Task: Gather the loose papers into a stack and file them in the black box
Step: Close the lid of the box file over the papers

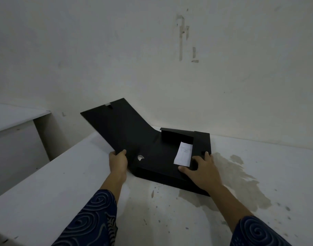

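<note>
Your black box (170, 167) lies just right of the frame's centre on the white bench (63, 183), its lid (120, 126) swung up and out toward the upper left. Your left hand (117, 162) grips the lid's lower edge — fingers (123, 152) curled over it, clamped on the black card. Your right hand (202, 170) rests on the box's right side, fingers spread apart, thumb pointing left along the near edge and fingertips on the right wall. Inside the open box a white paper (183, 153) shows, tilted, just left of your right hand. A dull stain (241, 178) marks the bench to the right of the box. Both sleeves (91, 219) are dark blue with a swirl pattern — low in the frame.
</note>
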